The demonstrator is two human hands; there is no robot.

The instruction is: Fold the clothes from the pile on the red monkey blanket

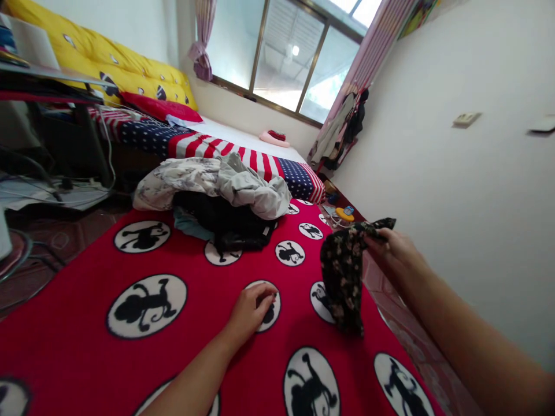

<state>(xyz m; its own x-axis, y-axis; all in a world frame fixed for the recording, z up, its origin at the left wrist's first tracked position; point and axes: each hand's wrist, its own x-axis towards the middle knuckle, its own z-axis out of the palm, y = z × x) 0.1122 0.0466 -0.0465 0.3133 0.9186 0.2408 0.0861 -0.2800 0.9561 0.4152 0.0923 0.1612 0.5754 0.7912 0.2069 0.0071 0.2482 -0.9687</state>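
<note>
My right hand is raised at the right, its fingers closed on a black garment with small pale flowers. The garment hangs down in folds over the red blanket, and its exact kind does not show. My left hand rests on the blanket near the middle, over a white circle with a monkey print. Its fingers are loosely bent, with a gap at the thumb and nothing seen in them. Beyond it lies a heap of clothes in white, grey, black and light blue.
A bed with a stars-and-stripes cover, a red pillow and a yellow cushion stands at the back. On the left are a desk and a stool. Clothes hang by the window.
</note>
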